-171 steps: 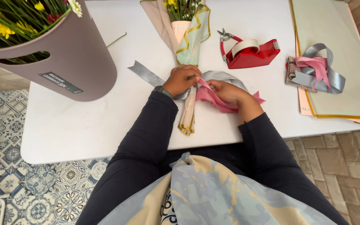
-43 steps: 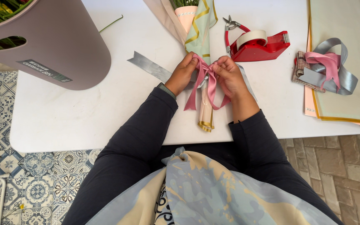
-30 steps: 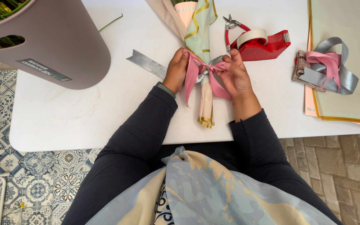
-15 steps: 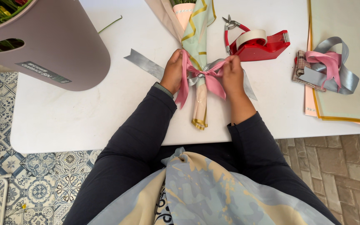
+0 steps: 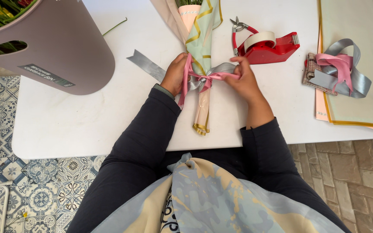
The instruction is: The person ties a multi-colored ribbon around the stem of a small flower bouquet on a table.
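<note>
Bouquet: where it narrows, my paper-wrapped bouquet lies on the white surface.
Ribbon: satin pink ribbon, knotted round it.
Hands: left hand clasps the wrap; right hand pinches a ribbon tail.

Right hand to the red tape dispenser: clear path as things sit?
Probably yes. The right hand is pinching the pink ribbon just below the red tape dispenser, with only bare white table between them, though it would have to let go first.

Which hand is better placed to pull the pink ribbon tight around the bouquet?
Probably the right hand: it pinches the pink ribbon stretched out from the knot, while the left hand steadies the wrapped bouquet.
</note>
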